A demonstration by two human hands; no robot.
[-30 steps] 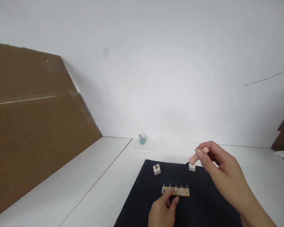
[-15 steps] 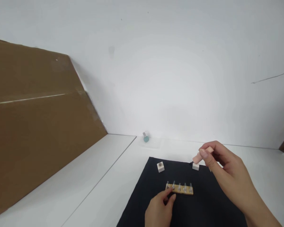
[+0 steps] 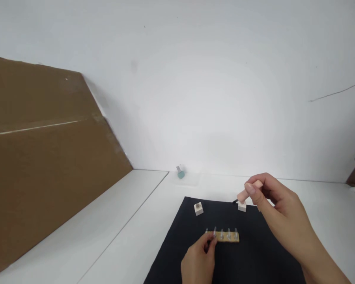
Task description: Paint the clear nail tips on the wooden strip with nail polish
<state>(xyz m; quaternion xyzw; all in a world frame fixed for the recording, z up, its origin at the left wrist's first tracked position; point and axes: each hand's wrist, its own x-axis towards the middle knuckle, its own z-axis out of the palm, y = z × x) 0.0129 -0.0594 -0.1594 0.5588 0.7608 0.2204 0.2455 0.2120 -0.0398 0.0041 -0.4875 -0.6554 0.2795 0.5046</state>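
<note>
My right hand (image 3: 273, 201) is closed round the pink cap of a nail polish brush (image 3: 250, 191). Its dark bristles point down and to the left, in the air above the far part of a black mat (image 3: 254, 244). On the mat lies a tan strip (image 3: 232, 238) with several clear nail tips (image 3: 228, 234) standing upright in a row. At the strip's left end, my left hand (image 3: 198, 256) has thumb and forefinger pinched at the base of a nail tip (image 3: 215, 231). The fingers cover that end of the strip.
Near the mat's far left corner sits a white block (image 3: 198, 209) with a small dark round piece on top. Another white block (image 3: 241, 207) is partly behind the brush. A teal polish bottle (image 3: 180, 172) stands by the wall. Brown cardboard (image 3: 47, 157) rises at left.
My left thumb and forefinger have closed together at the nail tip, where they were apart before. My right hand and the brush have shifted slightly left with the view.
</note>
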